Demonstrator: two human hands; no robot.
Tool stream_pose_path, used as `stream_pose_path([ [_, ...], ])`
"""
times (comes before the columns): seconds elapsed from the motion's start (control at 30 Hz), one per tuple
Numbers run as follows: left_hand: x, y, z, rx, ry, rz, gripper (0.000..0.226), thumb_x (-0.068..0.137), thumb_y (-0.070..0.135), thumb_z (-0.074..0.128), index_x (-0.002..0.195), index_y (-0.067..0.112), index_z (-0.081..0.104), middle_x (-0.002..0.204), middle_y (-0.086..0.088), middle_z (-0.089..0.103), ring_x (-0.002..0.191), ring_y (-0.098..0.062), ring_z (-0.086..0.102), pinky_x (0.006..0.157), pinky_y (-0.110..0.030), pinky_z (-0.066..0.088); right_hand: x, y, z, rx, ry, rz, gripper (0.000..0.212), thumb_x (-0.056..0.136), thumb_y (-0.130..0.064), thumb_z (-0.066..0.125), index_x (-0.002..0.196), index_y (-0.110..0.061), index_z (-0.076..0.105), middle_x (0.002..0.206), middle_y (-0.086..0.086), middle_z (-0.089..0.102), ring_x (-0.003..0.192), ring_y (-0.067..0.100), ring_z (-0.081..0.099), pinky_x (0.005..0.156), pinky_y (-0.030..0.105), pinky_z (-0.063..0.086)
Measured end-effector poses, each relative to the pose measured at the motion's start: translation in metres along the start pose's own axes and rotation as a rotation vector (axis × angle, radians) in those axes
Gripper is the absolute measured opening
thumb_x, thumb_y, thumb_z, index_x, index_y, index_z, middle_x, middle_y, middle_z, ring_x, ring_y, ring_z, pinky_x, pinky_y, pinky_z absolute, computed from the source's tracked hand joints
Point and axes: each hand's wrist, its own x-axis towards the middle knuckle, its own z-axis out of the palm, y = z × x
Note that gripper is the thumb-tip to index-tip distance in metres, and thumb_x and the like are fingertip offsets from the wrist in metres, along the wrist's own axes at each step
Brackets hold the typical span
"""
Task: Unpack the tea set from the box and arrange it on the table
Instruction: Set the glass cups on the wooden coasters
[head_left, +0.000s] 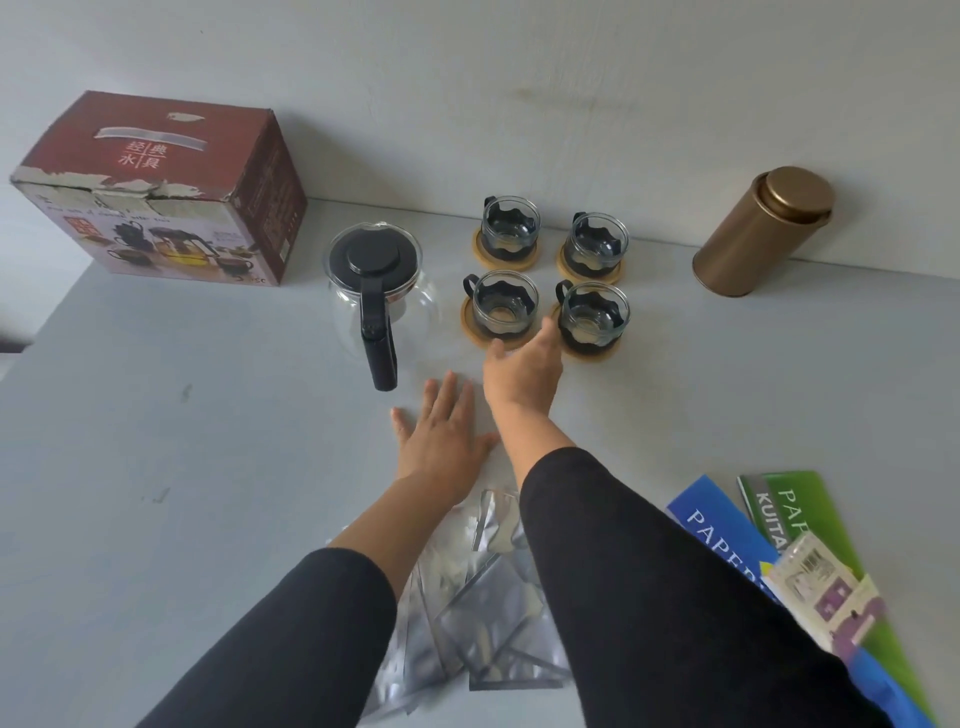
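Note:
A dark red tea set box (156, 192) stands closed at the back left of the grey table (156, 441). A glass teapot (376, 291) with a black lid and handle sits to its right. Several glass cups in black holders rest on round wooden coasters in a square group, the near ones being the near left cup (503, 306) and the near right cup (594, 318). My right hand (524, 371) hovers open just in front of the two near cups, touching neither. My left hand (441, 441) lies flat and open on the table.
A gold metal canister (761, 231) stands at the back right against the wall. Crumpled clear plastic bags (467, 597) lie under my forearms. Blue and green paper booklets (789, 525) and a small printed packet (826, 597) sit at the near right.

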Motion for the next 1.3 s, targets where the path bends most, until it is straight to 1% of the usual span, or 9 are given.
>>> stream_pose_path([
  [0.07,-0.010,-0.010,-0.003,-0.198,0.189,-0.004,0.045,0.099,0.035,0.040,0.137,0.011,0.045,0.151,-0.006,0.034,0.142,-0.019,0.025,0.112,-0.033,0.018,-0.011,-0.008,-0.003,0.011,0.061,-0.050,0.044,0.089,-0.006,0.053,0.132,-0.003,0.044,0.135,0.015,0.049,0.124,0.028,0.048,0.097,0.025,0.037],
  [0.13,-0.022,-0.016,-0.010,-0.427,0.348,-0.143,0.033,0.097,0.033,0.046,0.113,0.007,0.060,0.125,-0.006,0.055,0.118,-0.022,0.049,0.098,-0.028,0.034,-0.016,-0.019,-0.002,0.022,0.040,-0.119,0.038,0.088,-0.004,0.052,0.126,-0.004,0.049,0.129,0.013,0.053,0.117,0.026,0.052,0.089,0.022,0.040],
  [0.23,-0.024,-0.020,-0.021,-0.557,0.533,-0.374,0.039,0.091,0.045,0.053,0.107,0.010,0.048,0.109,0.000,0.045,0.100,-0.024,0.053,0.082,-0.033,0.044,-0.011,-0.040,0.002,0.004,0.003,-0.243,0.034,0.085,-0.005,0.056,0.119,-0.004,0.054,0.120,0.012,0.058,0.110,0.026,0.055,0.087,0.026,0.043],
  [0.33,-0.011,-0.028,-0.031,-0.653,0.608,-0.442,0.056,0.086,0.048,0.058,0.122,0.011,0.036,0.121,-0.002,0.040,0.103,-0.024,0.052,0.083,-0.043,0.050,-0.004,-0.057,0.008,-0.019,0.025,-0.327,0.027,0.082,-0.005,0.057,0.109,-0.001,0.061,0.106,0.013,0.063,0.098,0.026,0.058,0.081,0.028,0.043],
  [0.57,0.000,-0.052,-0.042,-0.735,0.603,-0.214,0.048,0.090,0.031,0.058,0.131,0.020,0.034,0.117,0.007,0.047,0.101,-0.011,0.051,0.080,-0.027,0.043,-0.002,-0.064,0.027,-0.057,0.069,-0.278,0.018,0.082,-0.004,0.055,0.097,-0.001,0.065,0.097,0.012,0.066,0.086,0.027,0.060,0.067,0.021,0.034],
  [0.7,0.014,-0.075,-0.050,-0.692,0.613,-0.135,0.039,0.093,0.014,0.046,0.131,0.016,0.038,0.116,-0.002,0.049,0.104,-0.025,0.050,0.086,-0.036,0.045,0.005,-0.080,0.037,-0.018,0.013,-0.257,0.029,0.083,-0.001,0.052,0.109,-0.005,0.063,0.110,0.010,0.064,0.098,0.022,0.061,0.066,0.010,0.027],
  [0.77,0.020,-0.087,-0.057,-0.680,0.615,-0.102,0.048,0.095,0.009,0.041,0.141,0.015,0.032,0.126,-0.008,0.045,0.110,-0.025,0.046,0.090,-0.030,0.039,0.010,-0.085,0.041,-0.011,-0.077,-0.229,0.040,0.085,-0.003,0.051,0.123,-0.010,0.057,0.122,0.006,0.061,0.109,0.018,0.058,0.073,0.005,0.026],
  [0.93,0.051,-0.109,-0.086,-0.637,0.576,-0.007,0.062,0.097,0.002,0.035,0.153,0.016,0.011,0.134,-0.015,0.039,0.118,-0.027,0.042,0.094,-0.027,0.031,0.016,-0.091,0.052,-0.009,-0.200,-0.213,0.066,0.081,-0.012,0.062,0.142,-0.018,0.039,0.138,0.003,0.051,0.128,0.017,0.047,0.106,0.026,0.036],
  [1.3,0.113,-0.121,-0.123,-0.550,0.440,0.013,0.060,0.097,0.000,0.032,0.150,0.023,0.018,0.144,-0.013,0.042,0.126,-0.033,0.045,0.101,-0.039,0.036,0.023,-0.085,0.064,-0.060,-0.064,-0.190,0.090,0.068,-0.043,0.078,0.143,-0.016,0.036,0.137,0.005,0.042,0.124,0.017,0.045,0.105,0.029,0.040],
])
